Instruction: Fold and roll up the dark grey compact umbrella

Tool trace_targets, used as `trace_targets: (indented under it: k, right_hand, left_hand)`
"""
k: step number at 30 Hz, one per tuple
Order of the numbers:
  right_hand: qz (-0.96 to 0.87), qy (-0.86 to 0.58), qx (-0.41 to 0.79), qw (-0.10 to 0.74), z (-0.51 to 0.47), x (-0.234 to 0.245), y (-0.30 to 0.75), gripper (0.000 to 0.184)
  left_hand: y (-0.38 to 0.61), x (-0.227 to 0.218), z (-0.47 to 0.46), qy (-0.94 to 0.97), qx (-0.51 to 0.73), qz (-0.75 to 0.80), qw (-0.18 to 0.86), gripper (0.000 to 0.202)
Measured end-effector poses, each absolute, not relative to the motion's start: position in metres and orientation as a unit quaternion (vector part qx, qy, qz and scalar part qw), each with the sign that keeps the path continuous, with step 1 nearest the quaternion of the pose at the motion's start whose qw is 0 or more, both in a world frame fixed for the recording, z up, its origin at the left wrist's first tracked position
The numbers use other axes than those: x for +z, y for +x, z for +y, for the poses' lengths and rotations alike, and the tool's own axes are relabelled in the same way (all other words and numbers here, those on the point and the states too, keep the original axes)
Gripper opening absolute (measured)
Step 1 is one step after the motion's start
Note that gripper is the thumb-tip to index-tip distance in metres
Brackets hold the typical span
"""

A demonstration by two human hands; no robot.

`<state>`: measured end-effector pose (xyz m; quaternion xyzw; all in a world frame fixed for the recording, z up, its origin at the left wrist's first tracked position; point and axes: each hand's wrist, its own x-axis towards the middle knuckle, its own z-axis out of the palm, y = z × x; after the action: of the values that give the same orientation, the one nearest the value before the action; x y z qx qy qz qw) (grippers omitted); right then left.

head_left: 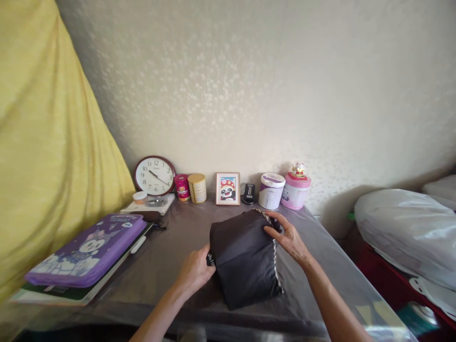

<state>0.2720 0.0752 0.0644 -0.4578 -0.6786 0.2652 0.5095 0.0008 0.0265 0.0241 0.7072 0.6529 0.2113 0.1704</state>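
Observation:
A black cloth bag (pixel 245 259) with black-and-white checked trim along its right edge is propped up on the table in front of me. My left hand (pixel 195 270) is closed on a dark piece with white lettering at the bag's left side; its fingertips are partly hidden. At the upper right, my right hand (pixel 287 237) grips the trimmed edge, thumb and fingers curved around the cloth. What lies inside the bag is hidden from this side.
Along the wall stand a round clock (pixel 156 175), a pink tin (pixel 182 187), a yellow container (pixel 197 188), a framed panda picture (pixel 228 189), a small black device (pixel 249 194) and two tubs (pixel 271 192). A purple case (pixel 89 249) lies left on notebooks. Plastic-wrapped bundles (pixel 402 228) sit right.

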Motion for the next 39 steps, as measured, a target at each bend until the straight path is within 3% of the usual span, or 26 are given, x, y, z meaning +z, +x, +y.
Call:
trace_targets:
  k: [6,13,22,25,29,35,39]
  right_hand:
    - [-0.671,-0.509,0.189,0.505,0.081,0.063,0.268,0.028]
    - [-0.669,-0.560,0.157,0.463,0.083,0.065,0.268,0.030]
    - [-0.699,-0.511,-0.058,0.497,0.088,0.085,0.255,0.015]
    - [-0.703,-0.544,-0.080,0.451,0.091,0.090,0.248,0.013]
    - [-0.725,-0.574,-0.035,0.378,0.095,0.086,0.254,0.013]
    - [-0.623,-0.572,0.106,0.522,0.095,0.076,0.300,0.033]
    - [-0.614,-0.564,0.351,0.427,0.083,0.066,0.317,0.040]
  left_hand:
    - [0.003,0.027,0.024,0.719,0.189,0.645,0.178,0.032]
    - [0.007,0.028,0.019,0.742,0.172,0.629,0.157,0.031]
    - [0.008,0.031,0.016,0.761,0.196,0.581,0.211,0.026]
    - [0.008,0.030,0.014,0.786,0.215,0.540,0.213,0.021]
    - [0.005,0.033,0.012,0.782,0.238,0.509,0.270,0.019]
    - [-0.010,0.040,0.019,0.703,0.302,0.507,0.398,0.024]
    - [-0.022,0.042,0.025,0.666,0.350,0.516,0.409,0.022]
